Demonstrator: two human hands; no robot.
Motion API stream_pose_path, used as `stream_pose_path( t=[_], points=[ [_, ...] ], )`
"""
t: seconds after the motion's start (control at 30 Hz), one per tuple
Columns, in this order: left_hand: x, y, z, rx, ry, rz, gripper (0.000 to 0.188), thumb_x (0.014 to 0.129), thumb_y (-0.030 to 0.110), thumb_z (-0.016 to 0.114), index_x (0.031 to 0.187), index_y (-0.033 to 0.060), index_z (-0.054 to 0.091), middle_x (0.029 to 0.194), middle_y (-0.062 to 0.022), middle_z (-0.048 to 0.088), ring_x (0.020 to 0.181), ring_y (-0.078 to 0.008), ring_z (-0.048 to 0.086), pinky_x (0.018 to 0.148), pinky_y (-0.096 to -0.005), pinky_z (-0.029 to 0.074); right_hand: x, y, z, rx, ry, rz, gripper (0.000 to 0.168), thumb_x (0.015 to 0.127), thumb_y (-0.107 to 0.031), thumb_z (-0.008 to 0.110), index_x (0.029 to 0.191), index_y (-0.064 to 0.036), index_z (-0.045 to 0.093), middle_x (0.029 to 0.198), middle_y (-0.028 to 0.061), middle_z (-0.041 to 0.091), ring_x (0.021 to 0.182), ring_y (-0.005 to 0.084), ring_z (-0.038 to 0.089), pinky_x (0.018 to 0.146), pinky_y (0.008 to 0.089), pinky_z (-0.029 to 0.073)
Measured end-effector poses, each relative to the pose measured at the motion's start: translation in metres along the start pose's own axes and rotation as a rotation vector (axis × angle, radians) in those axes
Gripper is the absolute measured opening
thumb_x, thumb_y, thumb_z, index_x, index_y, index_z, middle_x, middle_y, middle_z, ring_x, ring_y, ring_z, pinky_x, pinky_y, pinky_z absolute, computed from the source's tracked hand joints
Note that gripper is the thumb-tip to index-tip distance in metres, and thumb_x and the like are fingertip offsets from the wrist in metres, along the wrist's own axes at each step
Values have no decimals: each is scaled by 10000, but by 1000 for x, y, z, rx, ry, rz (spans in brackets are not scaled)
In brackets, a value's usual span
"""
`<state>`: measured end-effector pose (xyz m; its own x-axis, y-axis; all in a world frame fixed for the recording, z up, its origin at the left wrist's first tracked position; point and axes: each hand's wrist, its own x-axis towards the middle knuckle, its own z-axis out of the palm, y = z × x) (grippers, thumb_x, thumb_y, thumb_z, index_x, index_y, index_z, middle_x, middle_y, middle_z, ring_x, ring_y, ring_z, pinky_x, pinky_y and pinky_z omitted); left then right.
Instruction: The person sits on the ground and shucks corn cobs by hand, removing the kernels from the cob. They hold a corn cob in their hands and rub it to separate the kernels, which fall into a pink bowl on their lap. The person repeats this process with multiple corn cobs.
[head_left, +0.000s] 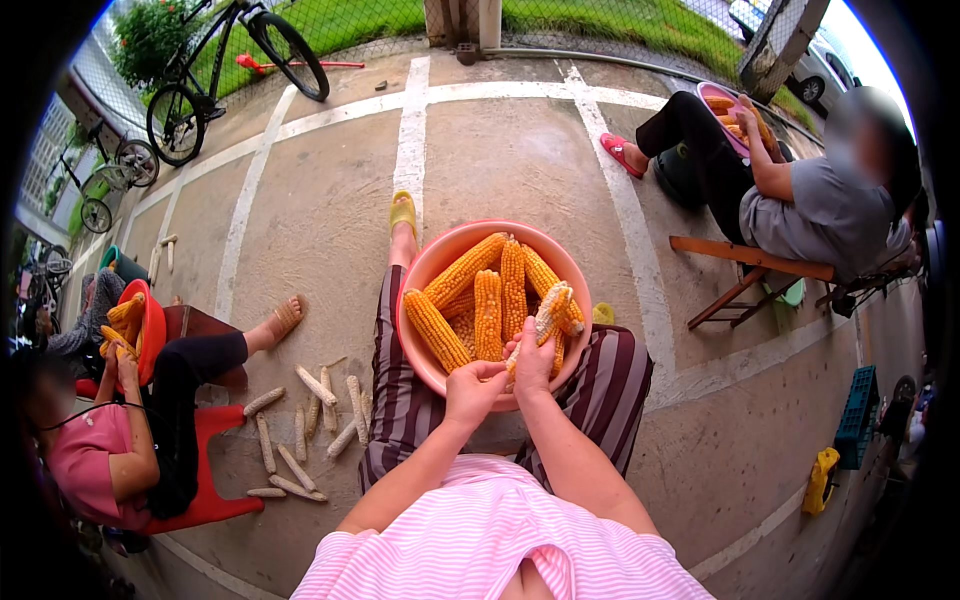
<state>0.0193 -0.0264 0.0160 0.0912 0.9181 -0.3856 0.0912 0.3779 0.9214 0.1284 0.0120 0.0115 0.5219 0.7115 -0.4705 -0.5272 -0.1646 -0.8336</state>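
Observation:
A pink plastic basin (415, 375) rests on my lap, holding several yellow ears of corn (487, 315) and loose kernels (463, 330) at the bottom. My right hand (533, 361) grips a partly shelled corn cob (553, 309) over the basin's near right side. That cob slants up and away, its bare whitish patches showing among the remaining yellow kernels. At the cob's near end, the curled fingers of my left hand (475, 390) pinch it; the fingertips are partly hidden.
Bare cobs (300, 435) lie on the concrete to my left. On that side a person sits on a red plastic stool (217, 472) with a red basin (152, 322). Another person sits front right on a wooden folding chair (750, 259) with a pink basin (709, 91). Bicycles (176, 124) stand front left.

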Motion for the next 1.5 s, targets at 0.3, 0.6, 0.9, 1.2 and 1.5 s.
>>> stream_pose_path(
  t=[0.3, 0.6, 0.9, 1.2, 1.5],
  points=[
    [-12, 22, 4, 179, 60, 130, 218, 845, 135, 714, 978, -37, 736, 792, -87, 736, 689, -83, 662, 644, -232, 523, 1, 2, 0, -16, 2, -9, 302, 975, -332, 601, 970, -79, 437, 734, 15, 502, 531, 101, 513, 448, 264, 472],
    [-13, 19, 1, 225, 53, 229, 212, 871, 124, 684, 1009, -28, 735, 782, -87, 737, 678, -79, 661, 626, -233, 516, 4, 3, -2, -5, -11, 5, 355, 973, -340, 603, 1061, -36, 442, 754, 34, 515, 541, 109, 526, 454, 271, 474],
    [-12, 20, -2, 158, 41, 209, 194, 886, 114, 681, 1010, -24, 739, 795, -52, 732, 686, -59, 637, 628, -218, 511, 3, 0, 0, 19, 10, 13, 327, 976, -339, 597, 1010, -56, 437, 728, 25, 510, 523, 109, 513, 448, 273, 468],
    [-12, 19, -4, -41, -30, 29, 231, 873, 116, 730, 1052, -28, 713, 829, -23, 699, 702, -50, 611, 624, -189, 492, 1, -4, 2, 24, 41, 6, 315, 981, -346, 587, 902, -78, 440, 700, 16, 506, 514, 106, 504, 450, 275, 469],
    [-6, 12, -1, -363, -60, -170, 189, 854, 82, 743, 1010, -21, 711, 857, -47, 700, 722, -101, 644, 634, -219, 535, 0, -6, 3, 22, 34, 14, 320, 975, -351, 598, 913, -78, 443, 699, 11, 503, 519, 102, 503, 450, 271, 470]
  ],
)
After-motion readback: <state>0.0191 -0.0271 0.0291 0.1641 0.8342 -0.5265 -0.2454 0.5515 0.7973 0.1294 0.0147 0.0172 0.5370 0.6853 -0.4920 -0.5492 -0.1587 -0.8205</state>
